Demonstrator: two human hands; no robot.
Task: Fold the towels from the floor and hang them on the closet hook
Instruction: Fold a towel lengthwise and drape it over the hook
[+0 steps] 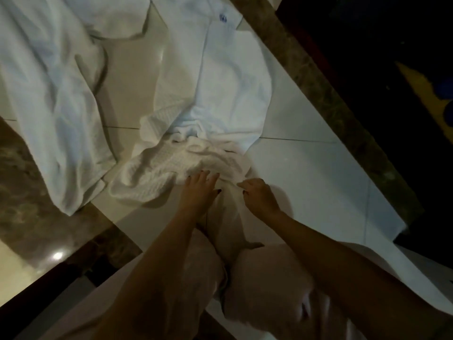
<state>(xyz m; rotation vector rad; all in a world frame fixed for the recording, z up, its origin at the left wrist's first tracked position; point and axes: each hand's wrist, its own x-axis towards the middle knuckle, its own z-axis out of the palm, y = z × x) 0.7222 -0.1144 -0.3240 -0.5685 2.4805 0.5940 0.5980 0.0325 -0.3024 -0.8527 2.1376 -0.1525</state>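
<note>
Several white towels lie on the pale tiled floor [306, 168]. A crumpled waffle-weave towel [157, 170] lies just ahead of my hands. A large towel [44, 94] spreads at the left, and another towel with a small blue mark [225, 69] lies at the top middle. My left hand [199, 190] rests with fingers spread on the near edge of the waffle towel. My right hand [257, 195] pinches a fold of that towel's edge between fingers and thumb. No closet hook is in view.
A dark marbled floor band [318, 77] runs diagonally at the right, with a dark patterned carpet [416, 94] beyond it. Another marbled strip [24, 192] crosses the left. My light-clothed knees [257, 278] fill the bottom of the view.
</note>
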